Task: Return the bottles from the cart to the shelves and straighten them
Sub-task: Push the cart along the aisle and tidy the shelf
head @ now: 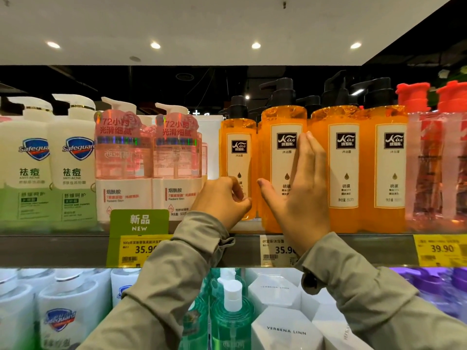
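Bottles of Safeguard wash (73,160), white over green, are stood at the left end of the upper shelf (63,248), close to its front edge. Just beside them two pink bottles (123,157) with white pumps are set, and a green NEW tag (139,220) is hung on the front edge below them.

Next, the leftmost orange bottle (237,152), black-pumped, is set further back from the front edge than its neighbours. The left hand (222,200) is held at its lower part with the fingers curled together; whether the bottle is actually pinched cannot be told. The second orange bottle (283,160) is stood upright at the front edge. The right hand (300,193) is laid flat against its right side, fingers straight and together, thumb spread across its lower front.

Two more orange bottles (343,168) are lined up to the right, followed by red-capped clear bottles (437,168) at the right end. Yellow price tags (442,248) are fixed along the front edge. Below the shelf, green bottles (231,322) and white boxes (285,329) are seen between the grey sleeves (197,248).
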{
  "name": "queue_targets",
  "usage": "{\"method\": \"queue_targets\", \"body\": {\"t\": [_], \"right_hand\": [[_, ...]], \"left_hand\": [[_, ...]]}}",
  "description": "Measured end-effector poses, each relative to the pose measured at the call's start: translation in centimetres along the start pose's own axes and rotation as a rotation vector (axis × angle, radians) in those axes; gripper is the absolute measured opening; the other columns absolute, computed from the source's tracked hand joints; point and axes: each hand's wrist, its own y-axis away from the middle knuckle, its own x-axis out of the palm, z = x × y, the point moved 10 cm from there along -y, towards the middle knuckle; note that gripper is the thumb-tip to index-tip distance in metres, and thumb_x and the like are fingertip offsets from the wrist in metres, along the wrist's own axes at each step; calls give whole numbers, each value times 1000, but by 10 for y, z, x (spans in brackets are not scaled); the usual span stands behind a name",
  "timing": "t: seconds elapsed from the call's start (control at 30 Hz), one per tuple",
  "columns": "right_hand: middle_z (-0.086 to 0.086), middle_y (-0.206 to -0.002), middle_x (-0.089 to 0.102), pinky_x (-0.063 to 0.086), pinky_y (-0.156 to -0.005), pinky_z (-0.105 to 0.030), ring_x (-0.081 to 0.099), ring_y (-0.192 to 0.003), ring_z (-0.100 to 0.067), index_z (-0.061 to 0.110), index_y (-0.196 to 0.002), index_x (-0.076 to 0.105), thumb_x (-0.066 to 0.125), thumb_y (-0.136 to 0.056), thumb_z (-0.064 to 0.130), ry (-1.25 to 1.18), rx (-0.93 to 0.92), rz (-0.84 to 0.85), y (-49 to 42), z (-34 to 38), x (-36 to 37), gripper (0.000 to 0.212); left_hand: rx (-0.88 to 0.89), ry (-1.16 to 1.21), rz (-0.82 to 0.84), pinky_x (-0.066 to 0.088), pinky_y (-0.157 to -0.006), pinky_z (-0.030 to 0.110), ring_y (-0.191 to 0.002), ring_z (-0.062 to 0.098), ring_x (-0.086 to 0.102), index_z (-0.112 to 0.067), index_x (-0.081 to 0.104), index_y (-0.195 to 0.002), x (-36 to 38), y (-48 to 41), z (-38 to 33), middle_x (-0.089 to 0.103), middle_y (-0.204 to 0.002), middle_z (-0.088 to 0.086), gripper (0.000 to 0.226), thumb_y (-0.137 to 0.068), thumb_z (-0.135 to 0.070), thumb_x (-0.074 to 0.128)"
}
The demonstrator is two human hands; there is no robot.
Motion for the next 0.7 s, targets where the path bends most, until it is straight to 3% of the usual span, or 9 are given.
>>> {"method": "queue_targets", "body": {"t": [0.13,0.7], "right_hand": [[-23,-144,36,32,-110,-39,34,-134,-34,-4,-142,31,80,-74,20,1,13,-1,0,-4,2,88],[-18,-150,29,23,-113,-33,23,-138,-24,0,-147,24,72,-82,25,19,41,26,1,-11,3,84]], "left_hand": [[1,-1,-18,57,-74,39,-70,19,63,-17,59,-81,-1,1,0,62,-75,1,15,-83,-28,70],[-17,-9,-1,58,-75,39,-72,19,64,-17,59,-80,-1,2,-1,62,-73,0,16,-82,-27,71]]}}
